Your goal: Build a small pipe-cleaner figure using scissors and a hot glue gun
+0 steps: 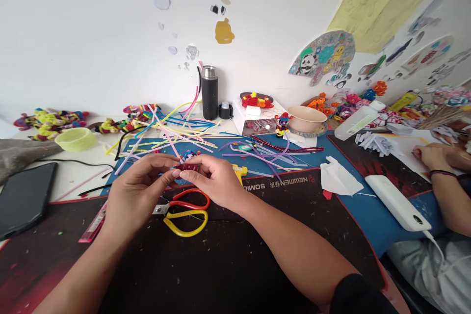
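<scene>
Both hands meet over the dark mat, fingertips pinched on a small dark red fuzzy piece (188, 167) with blue and white bits at its top. My left hand (142, 186) grips its left side between thumb and fingers; my right hand (213, 176) holds its right side. Scissors (187, 223) with one red and one yellow handle lie just below the hands, their blades partly behind my left hand. A yellow tool (240, 172), partly hidden, is right of my right hand. Colourful fuzzy stems (176, 132) are spread behind the hands.
Along the wall stand a black bottle (209, 93), a white box (253, 120), a beige bowl (306, 118) and a small colourful figure (282, 125). A phone (27, 198) lies left, a white power bank (397, 202) right. Another person's hands (434, 157) rest at the right.
</scene>
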A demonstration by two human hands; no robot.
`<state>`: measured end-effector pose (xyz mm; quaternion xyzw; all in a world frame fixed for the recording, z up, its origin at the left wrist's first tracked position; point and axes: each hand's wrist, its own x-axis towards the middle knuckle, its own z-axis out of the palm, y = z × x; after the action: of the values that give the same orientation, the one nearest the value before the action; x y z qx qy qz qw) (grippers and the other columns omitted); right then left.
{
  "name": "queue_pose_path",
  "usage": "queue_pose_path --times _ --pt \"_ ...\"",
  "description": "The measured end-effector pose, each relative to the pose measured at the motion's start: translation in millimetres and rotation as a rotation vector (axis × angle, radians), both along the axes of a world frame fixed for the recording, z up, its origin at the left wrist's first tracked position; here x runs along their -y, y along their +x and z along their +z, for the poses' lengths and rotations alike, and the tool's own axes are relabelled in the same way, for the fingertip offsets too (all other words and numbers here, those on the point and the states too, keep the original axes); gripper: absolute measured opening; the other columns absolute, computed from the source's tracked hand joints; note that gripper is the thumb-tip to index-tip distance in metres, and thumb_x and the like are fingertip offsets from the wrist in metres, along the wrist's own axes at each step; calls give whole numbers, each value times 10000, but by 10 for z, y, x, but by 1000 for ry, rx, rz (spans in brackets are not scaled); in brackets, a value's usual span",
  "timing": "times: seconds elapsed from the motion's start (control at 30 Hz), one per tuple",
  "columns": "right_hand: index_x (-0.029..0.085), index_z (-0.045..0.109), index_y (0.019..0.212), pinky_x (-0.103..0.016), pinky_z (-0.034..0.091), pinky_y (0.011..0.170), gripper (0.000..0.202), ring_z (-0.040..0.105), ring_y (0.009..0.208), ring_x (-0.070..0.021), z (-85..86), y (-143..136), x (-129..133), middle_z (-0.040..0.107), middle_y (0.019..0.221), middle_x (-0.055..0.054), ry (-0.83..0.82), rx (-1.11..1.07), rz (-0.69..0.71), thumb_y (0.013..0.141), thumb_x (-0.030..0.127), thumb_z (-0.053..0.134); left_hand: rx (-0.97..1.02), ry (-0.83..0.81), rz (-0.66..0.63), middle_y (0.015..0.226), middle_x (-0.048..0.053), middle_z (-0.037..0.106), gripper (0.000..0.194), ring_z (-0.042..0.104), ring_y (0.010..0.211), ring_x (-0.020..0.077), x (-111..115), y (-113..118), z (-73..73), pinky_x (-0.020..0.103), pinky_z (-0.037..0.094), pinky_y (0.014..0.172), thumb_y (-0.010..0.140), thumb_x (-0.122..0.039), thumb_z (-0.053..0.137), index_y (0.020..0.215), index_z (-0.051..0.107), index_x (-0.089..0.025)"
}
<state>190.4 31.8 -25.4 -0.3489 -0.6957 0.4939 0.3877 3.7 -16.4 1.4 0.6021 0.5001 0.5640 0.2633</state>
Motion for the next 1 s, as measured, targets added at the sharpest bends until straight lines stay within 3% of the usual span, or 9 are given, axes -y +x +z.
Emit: queue_pose_path --times 0.7,1.0 --pt "191 785 1110 -271 342 555 408 481 583 -118 68 20 35 580 669 46 10 4 -15 974 574 750 -18 -11 34 985 27 799 176 756 775 183 15 -11 -75 286 681 679 890 -437 845 940 827 -268" --pt "190 773 1118 -272 375 586 440 513 618 -127 52 18 34 637 733 20 -9 18 -9 982 606 723 11 -64 38 936 43 811 264 765 738 199 32 21 14 313 697 668 851 -501 872 888 827 -243"
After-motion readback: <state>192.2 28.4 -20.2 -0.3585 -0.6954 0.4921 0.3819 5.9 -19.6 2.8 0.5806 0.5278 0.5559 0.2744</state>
